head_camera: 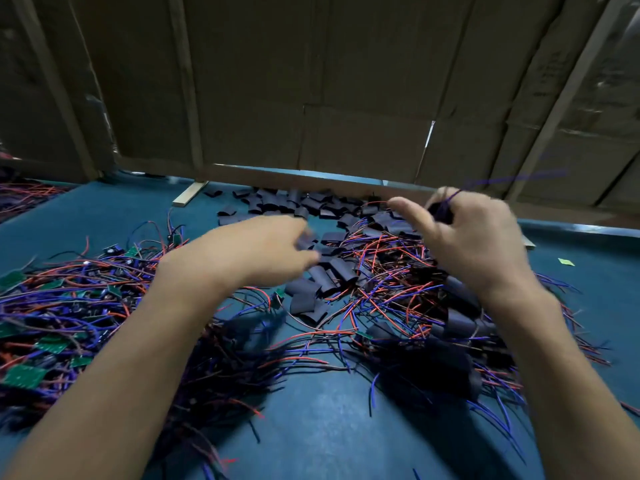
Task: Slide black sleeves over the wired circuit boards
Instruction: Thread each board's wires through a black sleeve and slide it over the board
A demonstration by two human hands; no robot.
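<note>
Hands at work over the teal felt-covered tabletop (311, 427). Landmark: loose heap of short black flattened sleeves (311, 202) at the far middle, against the brown cardboard wall (311, 81).

Right hand (474, 244), raised just right of the heap, fingers curled tight round a dark sleeved piece (440, 213); a purple wire (502, 178) streaks up from the grip. Thumb stuck out leftward. Whether a board sits inside is hidden by the fingers.

Left hand (263, 251) reaches over the near edge of the heap, motion-blurred. Fingers seem bent down onto a sleeve; cannot tell if anything is held.

Bare green circuit boards with red and blue wires (52, 323) tangle left of the heap. A sleeved batch (460, 323) lies near-right of it.

Judgement: one unit looks finished or nearly so in the right hand, and the left is fetching the next sleeve. Next move calls for setting the held piece with the sleeved batch, pinching one sleeve cleanly, squeezing it open, then drawing one board free of the tangle.
</note>
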